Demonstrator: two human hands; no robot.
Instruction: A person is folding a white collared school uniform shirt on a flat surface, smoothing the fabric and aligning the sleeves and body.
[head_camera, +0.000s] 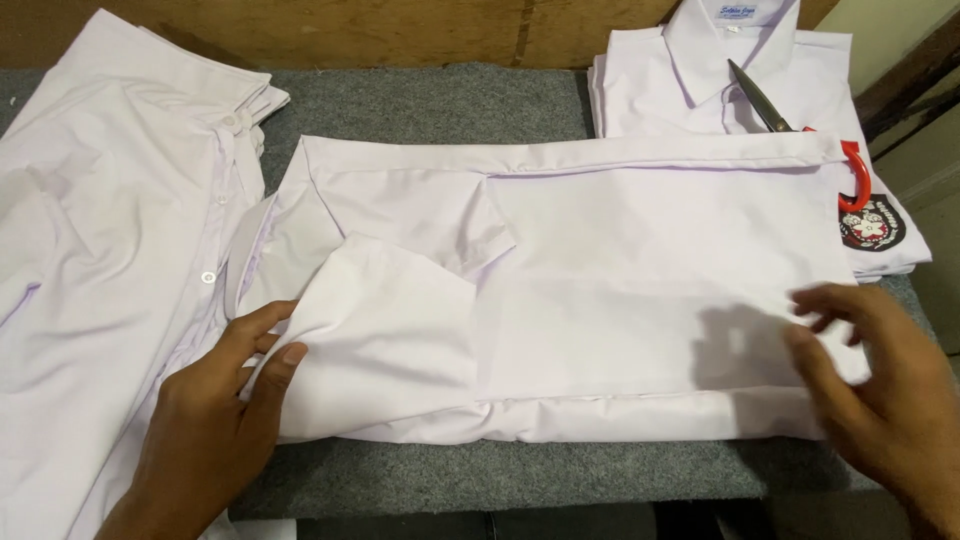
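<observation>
— Where's the shirt you're working on?

— The white shirt (600, 290) lies flat and partly folded across the middle of the grey felt table (430, 100), its collar end toward your left and its long body running to your right. One short sleeve (390, 340) is turned in over the front.

— And your left hand?

— Your left hand (215, 410) is at the sleeve's near left edge. The fingers (262, 322) are curled loosely, the thumb pressing on top of the cloth and the others tucked along the fold, so you have a light pinch on the sleeve's edge.

— Your right?

— Your right hand (880, 390) is over the shirt's lower right corner, blurred. The fingers (830, 300) are spread and half bent. You can't tell whether they're touching the cloth or just above it; they close on nothing.

— What's around it?

— To your left, another white shirt (100, 240) lies open and rumpled, its button strip beside the collar of yours. At the far right, a folded white shirt (700, 80) with a dark red badge (872, 225) sits just beyond yours. A pair of scissors (765, 100) with red handles rests on it, the handles reaching to your shirt's top right corner. A wooden board (400, 30) stands behind the table.
</observation>
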